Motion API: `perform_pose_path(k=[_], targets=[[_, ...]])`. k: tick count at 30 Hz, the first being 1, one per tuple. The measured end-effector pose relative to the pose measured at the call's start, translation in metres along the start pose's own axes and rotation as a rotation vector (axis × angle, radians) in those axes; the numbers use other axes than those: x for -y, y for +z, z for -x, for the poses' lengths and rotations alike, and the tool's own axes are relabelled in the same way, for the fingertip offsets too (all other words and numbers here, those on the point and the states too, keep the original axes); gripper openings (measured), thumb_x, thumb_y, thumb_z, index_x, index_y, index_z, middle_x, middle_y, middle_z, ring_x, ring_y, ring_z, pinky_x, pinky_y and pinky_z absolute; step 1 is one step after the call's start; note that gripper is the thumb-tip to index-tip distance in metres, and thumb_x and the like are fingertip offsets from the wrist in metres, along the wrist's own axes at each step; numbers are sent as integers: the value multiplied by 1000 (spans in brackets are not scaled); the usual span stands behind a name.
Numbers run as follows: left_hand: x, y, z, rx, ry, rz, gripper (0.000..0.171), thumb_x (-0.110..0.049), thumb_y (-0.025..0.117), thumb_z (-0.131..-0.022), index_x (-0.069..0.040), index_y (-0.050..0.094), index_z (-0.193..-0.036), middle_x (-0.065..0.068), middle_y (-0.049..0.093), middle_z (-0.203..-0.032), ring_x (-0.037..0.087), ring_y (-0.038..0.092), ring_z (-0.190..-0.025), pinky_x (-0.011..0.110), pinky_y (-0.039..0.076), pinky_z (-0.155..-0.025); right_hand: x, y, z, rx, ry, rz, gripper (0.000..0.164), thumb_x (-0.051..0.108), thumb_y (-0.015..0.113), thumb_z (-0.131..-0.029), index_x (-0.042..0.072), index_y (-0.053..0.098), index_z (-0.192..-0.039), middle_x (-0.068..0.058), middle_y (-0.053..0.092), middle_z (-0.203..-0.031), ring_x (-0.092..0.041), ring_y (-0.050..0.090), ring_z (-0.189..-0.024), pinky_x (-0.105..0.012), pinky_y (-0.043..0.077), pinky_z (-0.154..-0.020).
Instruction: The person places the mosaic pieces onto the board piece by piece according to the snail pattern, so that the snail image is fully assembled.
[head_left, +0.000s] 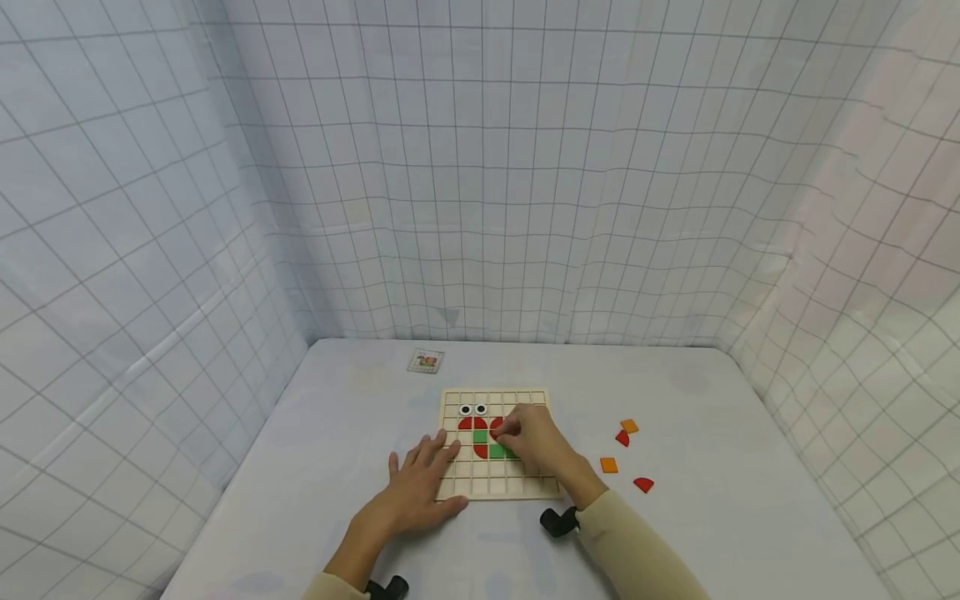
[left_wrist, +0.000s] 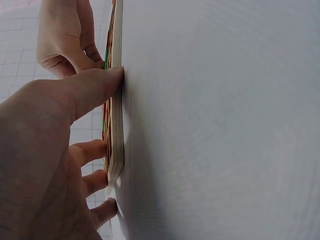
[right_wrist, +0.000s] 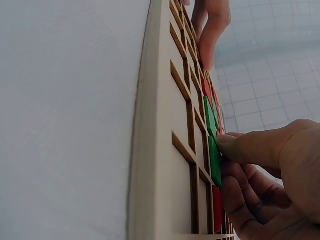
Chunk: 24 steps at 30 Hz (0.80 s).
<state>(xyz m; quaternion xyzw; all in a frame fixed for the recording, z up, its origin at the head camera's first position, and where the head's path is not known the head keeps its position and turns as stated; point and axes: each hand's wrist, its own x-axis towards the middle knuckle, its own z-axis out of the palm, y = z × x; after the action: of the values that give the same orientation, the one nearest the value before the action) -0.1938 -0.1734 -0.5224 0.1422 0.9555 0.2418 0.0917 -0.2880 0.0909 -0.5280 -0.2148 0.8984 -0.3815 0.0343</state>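
Observation:
A pale wooden grid board [head_left: 467,487] lies on the table, with red quarter-circle tiles [head_left: 481,451], green square tiles [head_left: 480,437] and two round eye pieces [head_left: 473,409] in its cells. My right hand [head_left: 534,435] is over the board's right half, thumb and fingers pinching a red quarter-circle tile [head_left: 493,433], partly hidden by the fingertips. Green tiles [right_wrist: 214,160] lie right by those fingertips in the right wrist view. My left hand [head_left: 418,492] rests at the board's left front corner, fingers spread over its left side and thumb [left_wrist: 102,82] against the front edge.
Right of the board lie loose orange square tiles [head_left: 609,465] and red quarter-circle tiles [head_left: 643,484]. A small picture card [head_left: 426,361] lies behind the board to the left. White grid-patterned curtains [head_left: 480,183] enclose the table's back and sides.

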Motion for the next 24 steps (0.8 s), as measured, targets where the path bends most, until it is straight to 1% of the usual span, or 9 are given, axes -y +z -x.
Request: perform_pose_path(k=[3,13,18,24], targets=[[0,1,-1,2,1,-9,94,-55,83,-103,-13,46,-179,19,31,-192,54,30,-177,97,15,-130,-1,1,-1,-11,3,8,8,8,87,-105,11,94,-104,-1,80,-106,-10,71,-95,-27,64,-82],[-3,-2,1,6,8,5,94,-54,83,-103,-12,46,-179,19,31,-192,54,30,-177,98,15,-130,-2,3,-3,-19,-17,22,7,8,87,-105,10,94,-105,0,81,-104,-10,70,-95,-26,62,-81],[-4,-5,-1,17,2,-29,95,-56,84,-103,-13,47,-178,18,33,-192,54,32,-176,97,19,-129,-4,-1,0,-27,-25,18,7,10,87,-106,11,93,-105,0,82,-106,-10,72,-96,-26,63,-82],[0,-8,-4,21,9,-77,92,-58,85,-101,-15,52,-176,18,38,-189,55,40,-170,94,25,-130,-7,-12,7,-72,-36,27,7,8,86,-106,11,92,-106,-1,82,-106,-9,74,-93,-24,64,-82]])
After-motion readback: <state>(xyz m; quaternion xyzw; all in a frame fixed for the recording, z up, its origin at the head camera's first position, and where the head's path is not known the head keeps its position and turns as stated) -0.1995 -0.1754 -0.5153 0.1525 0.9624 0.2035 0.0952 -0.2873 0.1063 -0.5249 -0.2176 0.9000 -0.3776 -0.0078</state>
